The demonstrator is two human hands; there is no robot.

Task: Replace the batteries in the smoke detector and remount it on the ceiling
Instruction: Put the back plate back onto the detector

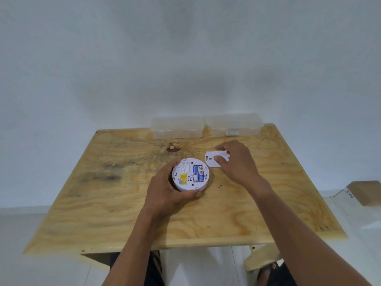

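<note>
A round white smoke detector lies back-side up on the wooden table, near its middle. Two blue and white batteries sit side by side in its open compartment, next to a yellow label. My left hand grips the detector round its left and front rim. Just to the right lies a flat white mounting plate. My right hand pinches that plate at its right part, with the thumb on top of it.
Two clear plastic lidded boxes stand side by side at the table's far edge against the white wall. A cardboard box sits on the floor at the right. My legs and feet show below the front edge.
</note>
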